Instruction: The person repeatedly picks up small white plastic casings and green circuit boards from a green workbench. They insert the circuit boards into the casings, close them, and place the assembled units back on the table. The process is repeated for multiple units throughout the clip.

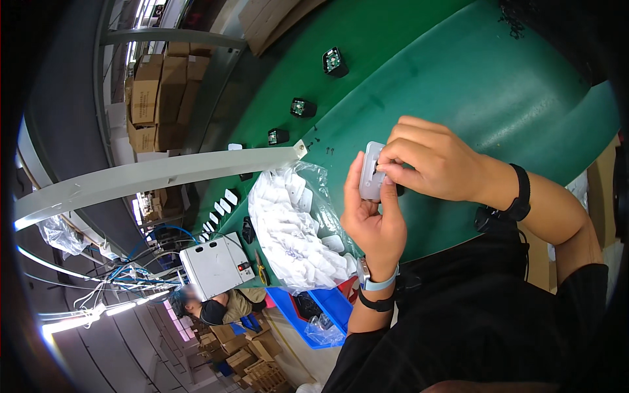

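Note:
Above the green table mat, my left hand (375, 226) is closed round the edges of a small white plastic cover (372, 150) with rounded corners. My right hand (429, 160) is bent over the same cover, thumb and forefinger pinched at its face. A small dark thing shows at those fingertips, too small to name. Left of my hands lies a clear plastic bag (288, 216) full of white plastic pieces. Several tiny dark parts, perhaps screws (330, 150), are scattered on the mat just beyond the bag.
Black housings with green circuit boards (335, 62) stand spaced along the far green strip. A pale metal bar (170, 169) crosses at left. Beyond the bag are a grey box (213, 267) and a row of white pieces (225, 205). A blue bin (288, 321) sits below the table edge; another person (219, 309) is beyond.

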The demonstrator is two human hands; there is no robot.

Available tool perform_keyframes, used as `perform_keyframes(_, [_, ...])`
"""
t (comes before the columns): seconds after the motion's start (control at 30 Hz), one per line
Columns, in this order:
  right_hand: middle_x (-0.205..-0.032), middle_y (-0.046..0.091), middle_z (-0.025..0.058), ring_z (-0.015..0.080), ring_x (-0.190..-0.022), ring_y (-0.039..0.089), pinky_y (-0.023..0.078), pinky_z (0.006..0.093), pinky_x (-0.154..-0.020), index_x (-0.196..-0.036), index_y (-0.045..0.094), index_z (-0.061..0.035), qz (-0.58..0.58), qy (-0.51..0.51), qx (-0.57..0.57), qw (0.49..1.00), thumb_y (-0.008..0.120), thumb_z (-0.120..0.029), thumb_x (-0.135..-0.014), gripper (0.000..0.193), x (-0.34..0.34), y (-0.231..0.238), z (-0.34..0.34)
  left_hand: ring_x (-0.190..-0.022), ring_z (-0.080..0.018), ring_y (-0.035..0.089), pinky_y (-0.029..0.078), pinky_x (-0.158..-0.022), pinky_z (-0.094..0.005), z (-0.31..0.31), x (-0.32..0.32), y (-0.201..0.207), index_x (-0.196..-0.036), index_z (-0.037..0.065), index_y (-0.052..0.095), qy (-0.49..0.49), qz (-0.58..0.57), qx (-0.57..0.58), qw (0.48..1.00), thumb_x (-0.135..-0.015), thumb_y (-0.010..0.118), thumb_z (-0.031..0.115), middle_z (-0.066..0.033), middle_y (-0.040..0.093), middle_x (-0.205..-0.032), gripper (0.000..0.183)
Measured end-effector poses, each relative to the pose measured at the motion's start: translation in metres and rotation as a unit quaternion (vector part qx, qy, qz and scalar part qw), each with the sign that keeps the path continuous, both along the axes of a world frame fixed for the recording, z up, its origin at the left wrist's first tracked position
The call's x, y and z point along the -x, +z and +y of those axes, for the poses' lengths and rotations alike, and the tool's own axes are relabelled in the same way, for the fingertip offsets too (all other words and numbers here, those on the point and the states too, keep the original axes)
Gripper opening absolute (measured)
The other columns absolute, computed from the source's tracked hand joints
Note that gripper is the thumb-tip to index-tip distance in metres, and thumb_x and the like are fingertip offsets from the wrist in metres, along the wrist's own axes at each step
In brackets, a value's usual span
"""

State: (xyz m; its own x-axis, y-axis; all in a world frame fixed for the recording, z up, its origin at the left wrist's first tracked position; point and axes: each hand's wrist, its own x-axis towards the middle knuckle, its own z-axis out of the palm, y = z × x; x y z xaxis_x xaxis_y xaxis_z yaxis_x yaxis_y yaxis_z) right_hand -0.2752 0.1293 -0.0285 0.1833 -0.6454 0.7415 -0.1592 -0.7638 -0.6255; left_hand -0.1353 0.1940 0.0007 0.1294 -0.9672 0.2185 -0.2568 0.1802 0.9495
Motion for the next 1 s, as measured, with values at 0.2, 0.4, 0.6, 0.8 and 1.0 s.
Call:
perform_keyframes(0.2, [-0.075, 0.055, 0.0071, 0.0259, -0.071, 0.055, 0.048, 0.0364, -0.061, -0.083, 0.06, -0.0029, -0.004, 0.006, -0.007, 1.0, 0.073, -0.003, -0.078, 0.014, -0.0012, -0.0013, 0.0006, -0.095, -0.0108, 0.064, 0.052, -0.077, -0.0215, 0.0011, -0.0017, -0.0012, -0.139, -0.007, 0.049, 0.019, -0.02, -0.003, 1.0, -0.094, 0.061, -0.008, -0.015, 0.066, -0.116, 0.046])
perform_keyframes(0.4, [-0.076, 0.056, 0.0073, 0.0265, -0.071, 0.055, 0.048, 0.0367, -0.062, -0.084, 0.061, -0.003, -0.012, 0.011, -0.013, 1.0, 0.073, -0.003, -0.078, 0.014, -0.0019, -0.0006, 0.0021, -0.094, -0.0123, 0.064, 0.053, -0.08, -0.0235, 0.0026, -0.0012, -0.0028, -0.137, -0.007, 0.052, 0.027, -0.03, 0.028, 0.999, -0.094, 0.062, -0.009, -0.014, 0.065, -0.115, 0.045])
perform_keyframes(0.6, [-0.076, 0.056, 0.0074, 0.0264, -0.071, 0.055, 0.048, 0.0366, -0.061, -0.085, 0.061, -0.0031, -0.018, 0.013, -0.015, 1.0, 0.073, -0.002, -0.078, 0.014, -0.0029, -0.002, 0.0033, -0.104, -0.0171, 0.061, 0.054, -0.083, -0.0278, 0.0012, -0.0025, -0.0039, -0.132, -0.007, 0.056, 0.028, -0.089, 0.084, 0.992, -0.092, 0.064, -0.009, -0.0115, 0.055, -0.119, 0.041])
perform_keyframes(0.8, [-0.076, 0.056, 0.0071, 0.026, -0.071, 0.056, 0.049, 0.036, -0.061, -0.084, 0.062, -0.0026, -0.014, 0.015, -0.019, 1.0, 0.073, -0.002, -0.078, 0.013, -0.0028, -0.0005, 0.0045, -0.105, -0.02, 0.061, 0.054, -0.083, -0.0299, 0.0036, -0.0031, -0.0054, -0.131, -0.007, 0.058, 0.042, -0.159, 0.114, 0.98, -0.092, 0.064, -0.009, -0.013, 0.053, -0.12, 0.04])
perform_keyframes(1.0, [-0.077, 0.057, 0.0073, 0.026, -0.072, 0.056, 0.049, 0.0358, -0.061, -0.085, 0.062, -0.0024, -0.024, 0.011, -0.021, 0.999, 0.073, -0.002, -0.078, 0.014, -0.0047, -0.0027, 0.0042, -0.105, -0.0204, 0.06, 0.054, -0.082, -0.03, 0.0024, -0.0027, -0.006, -0.13, -0.007, 0.059, 0.048, -0.18, 0.123, 0.975, -0.091, 0.065, -0.007, -0.0131, 0.054, -0.12, 0.039])
